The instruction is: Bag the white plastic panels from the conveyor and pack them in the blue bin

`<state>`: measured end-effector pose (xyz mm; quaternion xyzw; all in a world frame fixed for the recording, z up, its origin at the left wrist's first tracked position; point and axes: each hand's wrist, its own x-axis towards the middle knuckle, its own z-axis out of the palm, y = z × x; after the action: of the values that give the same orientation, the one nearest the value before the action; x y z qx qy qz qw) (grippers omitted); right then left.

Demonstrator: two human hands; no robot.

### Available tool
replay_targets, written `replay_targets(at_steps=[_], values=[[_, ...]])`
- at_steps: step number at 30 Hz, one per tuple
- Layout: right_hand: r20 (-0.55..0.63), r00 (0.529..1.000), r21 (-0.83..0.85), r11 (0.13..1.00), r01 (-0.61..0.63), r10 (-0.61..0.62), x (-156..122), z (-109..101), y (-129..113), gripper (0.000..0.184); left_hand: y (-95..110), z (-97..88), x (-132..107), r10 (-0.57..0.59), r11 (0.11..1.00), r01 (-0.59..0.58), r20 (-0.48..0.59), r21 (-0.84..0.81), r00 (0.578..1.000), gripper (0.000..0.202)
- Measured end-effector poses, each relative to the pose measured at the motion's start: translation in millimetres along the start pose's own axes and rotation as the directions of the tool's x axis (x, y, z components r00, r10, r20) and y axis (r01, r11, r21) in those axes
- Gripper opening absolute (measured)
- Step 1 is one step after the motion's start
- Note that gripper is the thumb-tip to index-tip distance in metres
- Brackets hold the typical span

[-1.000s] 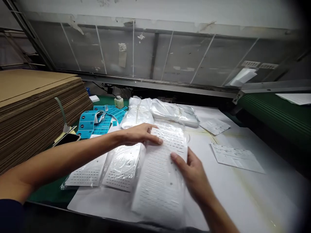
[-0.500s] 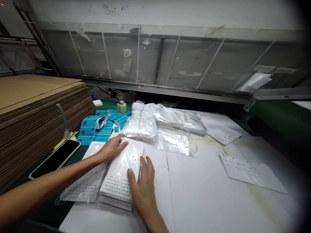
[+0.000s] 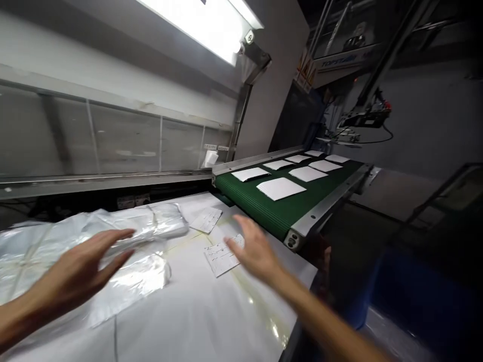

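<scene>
The view has swung right, off the perforated white sheets the hands were on. Both hands [image 3: 77, 271] [image 3: 254, 251] are now released, fingers spread and empty. The left hovers just over the plastic bags [image 3: 132, 226] at lower left, the right near a printed paper sheet [image 3: 222, 255] on the white table top [image 3: 196, 322]. White sheets [image 3: 281, 188] lie on the green conveyor belt [image 3: 264, 211] at right.

left hand [image 3: 75, 266]: 1 | right hand [image 3: 256, 251]: 1 | printed sheets [image 3: 222, 255]: 2 | plastic bundles [image 3: 154, 221]: 3 | white sheets [image 3: 281, 188] on green conveyor belt [image 3: 264, 208]: 8 | fluorescent light [image 3: 199, 25]: 1
</scene>
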<state>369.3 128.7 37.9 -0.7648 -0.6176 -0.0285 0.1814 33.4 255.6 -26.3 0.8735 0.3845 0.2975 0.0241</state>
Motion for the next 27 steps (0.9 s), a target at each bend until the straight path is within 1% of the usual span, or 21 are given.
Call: replay_targets(at_steps=[1, 2, 3, 5, 6, 8, 10, 11, 13, 15, 16, 17, 19, 21, 23, 24, 25, 26, 27], values=[[-0.015, 0.999, -0.049, 0.998, -0.033, 0.032, 25.4, -23.5, 26.9, 0.061, 25.4, 15.2, 38.3, 0.052, 0.998, -0.051, 0.016, -0.024, 0.999, 0.044], [-0.033, 0.997, -0.101, 0.993, -0.066, 0.063, 50.0, -44.7, 51.6, 0.063, 48.8, 32.3, 77.5, 0.103, 0.993, -0.1, 0.054, -0.062, 0.993, 0.045], [-0.051, 0.995, -0.156, 0.983, -0.095, 0.088, 73.7, -63.1, 74.0, 0.064, 69.7, 50.8, 117.1, 0.149, 0.985, -0.141, 0.078, -0.104, 0.986, 0.045], [-0.045, 0.991, -0.254, 0.957, -0.137, 0.129, 117.5, -90.2, 112.1, 0.064, 103.7, 90.3, 194.7, 0.225, 0.967, -0.214, 0.066, -0.135, 0.972, 0.046], [-0.026, 0.989, -0.296, 0.944, -0.147, 0.145, 137.8, -98.1, 127.6, 0.065, 117.8, 110.2, 231.4, 0.252, 0.961, -0.241, 0.065, -0.137, 0.966, 0.046], [0.029, 0.985, -0.362, 0.92, -0.151, 0.173, 174.6, -102.4, 151.7, 0.068, 142.0, 148.5, 296.9, 0.255, 0.957, -0.245, 0.048, -0.156, 0.966, 0.048], [0.099, 0.976, -0.404, 0.904, -0.141, 0.196, 205.4, -94.6, 166.7, 0.069, 162.2, 181.9, 348.5, 0.253, 0.954, -0.245, 0.024, -0.174, 0.967, 0.054], [0.135, 0.969, -0.418, 0.899, -0.131, 0.205, 217.9, -88.6, 171.1, 0.068, 170.8, 196.0, 368.5, 0.248, 0.953, -0.242, 0.013, -0.183, 0.969, 0.058], [0.19, 0.958, -0.439, 0.892, -0.111, 0.213, 235.7, -78.0, 174.7, 0.064, 184.0, 217.2, 397.2, 0.226, 0.954, -0.221, 0.002, -0.201, 0.974, 0.059], [0.182, 0.962, -0.457, 0.884, -0.103, 0.206, 243.5, -75.9, 173.7, 0.063, 191.1, 226.8, 413.1, 0.182, 0.959, -0.177, 0.003, -0.221, 0.983, 0.045], [0.152, 0.968, -0.463, 0.88, -0.109, 0.2, 243.6, -79.1, 172.3, 0.064, 192.2, 226.4, 417.3, 0.151, 0.962, -0.147, 0.0, -0.232, 0.989, 0.038], [0.114, 0.974, -0.468, 0.875, -0.123, 0.197, 241.2, -85.0, 170.6, 0.067, 191.7, 222.3, 419.3, 0.114, 0.963, -0.114, -0.012, -0.245, 0.993, 0.035], [0.031, 0.976, -0.467, 0.866, -0.177, 0.216, 228.7, -102.8, 166.9, 0.065, 186.9, 203.2, 416.9, 0.031, 0.96, -0.044, -0.053, -0.278, 0.998, 0.039], [-0.042, 0.967, -0.451, 0.859, -0.243, 0.252, 205.4, -123.7, 161.1, 0.051, 177.3, 172.7, 404.2, -0.049, 0.945, 0.017, -0.09, -0.325, 0.995, 0.043], [-0.106, 0.957, -0.429, 0.855, -0.289, 0.271, 171.0, -141.0, 151.0, 0.035, 162.6, 137.8, 377.1, -0.104, 0.919, 0.066, -0.076, -0.388, 0.992, 0.044], [-0.147, 0.953, -0.415, 0.857, -0.304, 0.267, 150.0, -146.4, 143.9, 0.029, 153.5, 121.1, 356.8, -0.12, 0.901, 0.09, -0.043, -0.424, 0.992, 0.044], [-0.199, 0.949, -0.396, 0.865, -0.307, 0.246, 127.1, -149.0, 135.5, 0.026, 143.3, 106.0, 332.0, -0.132, 0.881, 0.118, 0.003, -0.458, 0.991, 0.043], [-0.266, 0.94, -0.373, 0.876, -0.305, 0.214, 102.6, -148.2, 126.1, 0.027, 132.4, 92.9, 302.8, -0.139, 0.863, 0.149, 0.057, -0.482, 0.989, 0.043], [-0.354, 0.92, -0.333, 0.897, -0.29, 0.166, 77.3, -143.8, 116.2, 0.031, 121.2, 81.8, 270.0, -0.146, 0.837, 0.19, 0.125, -0.513, 0.981, 0.042]])
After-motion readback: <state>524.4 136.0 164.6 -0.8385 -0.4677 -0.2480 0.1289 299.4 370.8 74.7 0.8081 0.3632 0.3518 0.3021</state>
